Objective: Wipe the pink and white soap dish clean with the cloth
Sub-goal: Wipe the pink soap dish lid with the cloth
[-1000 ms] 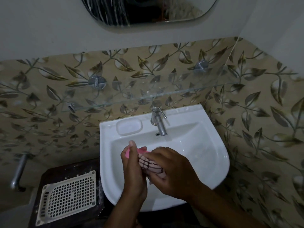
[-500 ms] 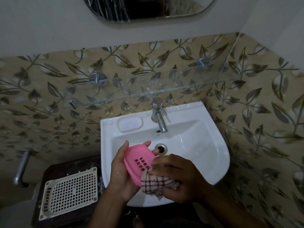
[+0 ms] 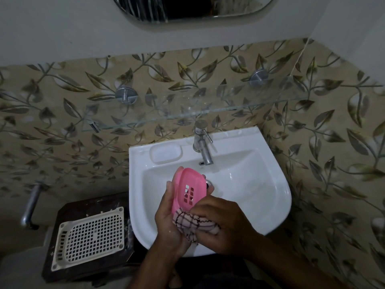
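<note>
Over a white ceramic basin [image 3: 270, 184], the left hand [image 3: 168, 217] grasps the pink slotted plastic soap dish [image 3: 189, 190] upright; the right hand [image 3: 220, 228], just below, clenches a checked cloth [image 3: 193, 224] against its lower edge. Wiping is underway; upper surfaces likely come next.

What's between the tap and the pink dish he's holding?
Only bare white basin: the head view shows nothing between the tap and the pink dish, bar a small overflow hole.

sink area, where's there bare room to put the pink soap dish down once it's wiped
Free: the moulded soap recess on the sink rim left of the tap, the rim right of the tap, and the glass shelf above. Crowded: the basin middle, where the left hand holds the pink soap dish and the right hand bunches the cloth. The white grid tray fills the stool.
</note>
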Demonstrator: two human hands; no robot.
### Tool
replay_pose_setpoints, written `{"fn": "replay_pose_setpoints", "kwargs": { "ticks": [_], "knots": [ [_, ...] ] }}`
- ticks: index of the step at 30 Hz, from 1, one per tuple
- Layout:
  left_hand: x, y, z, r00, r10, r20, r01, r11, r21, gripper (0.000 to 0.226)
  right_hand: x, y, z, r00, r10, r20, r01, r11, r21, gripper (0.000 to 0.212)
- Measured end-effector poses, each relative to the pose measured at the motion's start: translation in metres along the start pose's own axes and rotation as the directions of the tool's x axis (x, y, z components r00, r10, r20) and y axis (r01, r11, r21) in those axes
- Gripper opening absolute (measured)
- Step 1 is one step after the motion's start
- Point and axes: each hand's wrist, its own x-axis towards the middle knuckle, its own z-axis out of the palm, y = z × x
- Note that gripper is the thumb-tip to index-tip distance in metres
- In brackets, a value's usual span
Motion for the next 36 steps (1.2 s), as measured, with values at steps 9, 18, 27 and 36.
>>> {"fn": "replay_pose_setpoints", "kwargs": {
  "ticks": [9, 18, 27, 36],
  "knots": [
    [-0.008, -0.005, 0.000, 0.962, -0.079, 0.263, 0.123, 0.980, -0.154, 0.077, -0.008, 0.009, -0.024, 0.966, -0.159, 0.204, 0.185, 0.976, -0.118, 0.035],
    [-0.007, 0.006, -0.035, 0.990, -0.082, 0.113, 0.084, 0.996, -0.020, 0.085, -0.010, 0.026, -0.041, 0.956, -0.155, 0.247, 0.185, 0.977, -0.104, 0.032],
    [-0.006, -0.001, -0.019, 1.000, 0.005, 0.013, -0.005, 0.999, 0.034, 0.055, 0.016, 0.027, -0.020, 0.890, 0.418, -0.185, -0.443, 0.887, -0.129, 0.031],
    [0.013, -0.003, -0.007, 0.985, 0.123, -0.120, -0.131, 0.990, -0.061, 0.057, 0.021, -0.017, 0.025, 0.893, 0.449, -0.035, -0.429, 0.872, 0.237, 0.031]
  ]
}}
